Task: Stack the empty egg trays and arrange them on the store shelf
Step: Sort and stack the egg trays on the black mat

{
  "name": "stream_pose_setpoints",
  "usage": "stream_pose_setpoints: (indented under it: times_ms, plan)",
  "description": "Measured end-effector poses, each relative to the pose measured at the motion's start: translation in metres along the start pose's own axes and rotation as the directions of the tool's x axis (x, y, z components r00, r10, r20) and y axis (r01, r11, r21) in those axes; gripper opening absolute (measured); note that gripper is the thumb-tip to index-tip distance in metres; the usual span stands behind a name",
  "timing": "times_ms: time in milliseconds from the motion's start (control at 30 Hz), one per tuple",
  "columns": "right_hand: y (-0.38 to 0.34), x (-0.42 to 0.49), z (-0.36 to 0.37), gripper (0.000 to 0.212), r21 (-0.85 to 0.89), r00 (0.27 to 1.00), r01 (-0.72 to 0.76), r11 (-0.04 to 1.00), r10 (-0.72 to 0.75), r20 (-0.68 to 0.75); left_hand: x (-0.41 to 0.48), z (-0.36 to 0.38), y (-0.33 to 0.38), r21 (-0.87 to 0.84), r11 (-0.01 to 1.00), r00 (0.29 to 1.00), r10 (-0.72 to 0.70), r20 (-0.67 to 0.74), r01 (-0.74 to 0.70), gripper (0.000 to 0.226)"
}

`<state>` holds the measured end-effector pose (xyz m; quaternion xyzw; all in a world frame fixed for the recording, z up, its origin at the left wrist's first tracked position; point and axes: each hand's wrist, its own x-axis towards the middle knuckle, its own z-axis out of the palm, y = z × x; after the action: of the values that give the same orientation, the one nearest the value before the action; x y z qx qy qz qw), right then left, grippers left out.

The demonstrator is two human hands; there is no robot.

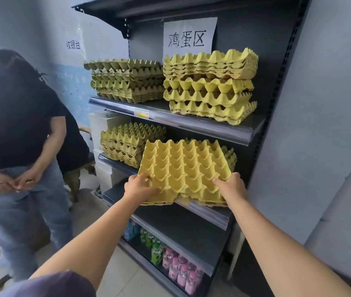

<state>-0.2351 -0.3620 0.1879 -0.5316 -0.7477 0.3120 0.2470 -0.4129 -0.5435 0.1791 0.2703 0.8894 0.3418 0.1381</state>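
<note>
L hand (142, 187), R hand (230, 187) grip tilted egg tray (183, 168); tray stack (231, 155) behind, bystander (20, 116) close left

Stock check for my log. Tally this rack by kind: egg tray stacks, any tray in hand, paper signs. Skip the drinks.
Egg tray stacks: 4: upper left stack, upper right stack, lower left stack, lower right stack
Tilted egg tray, held: 1
Paper sign on the rack: 1
Total: 6

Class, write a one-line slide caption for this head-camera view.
The left hand and right hand grip a tilted yellow egg tray over the middle shelf, with tray stacks above.
</note>
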Motion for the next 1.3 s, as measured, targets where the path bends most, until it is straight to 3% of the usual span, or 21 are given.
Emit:
stream_pose_setpoints:
  times_ms: [167, 467, 867, 1100, 1300]
  plan:
    - [-0.042, 0.020, 0.041, 0.052, 0.075, 0.997, -0.046, 0.996, 0.050, -0.060, 0.059, -0.031, -0.018, -0.040, 0.996, 0.996, 0.081, 0.025, -0.080, 0.067]
    - [-0.091, 0.057, 0.102, 0.046, 0.107, 0.970, -0.131, 0.986, 0.150, -0.191, 0.170, -0.054, -0.023, 0.074, 0.982, 0.983, 0.169, 0.068, -0.173, 0.058]
    - [-0.083, 0.141, 0.105, 0.036, 0.058, 0.922, -0.201, 0.978, 0.209, -0.327, 0.268, -0.007, 0.029, -0.059, 0.961, 0.957, 0.275, 0.091, -0.270, 0.052]
    - [-0.066, 0.185, 0.109, 0.053, -0.047, 0.908, -0.292, 0.955, 0.262, -0.326, 0.302, 0.026, 0.043, -0.082, 0.955, 0.948, 0.292, 0.123, -0.284, 0.049]
    - [-0.049, 0.190, 0.113, 0.051, -0.045, 0.905, -0.347, 0.937, 0.321, -0.279, 0.308, 0.045, 0.039, -0.131, 0.947, 0.937, 0.311, 0.161, -0.292, 0.049]
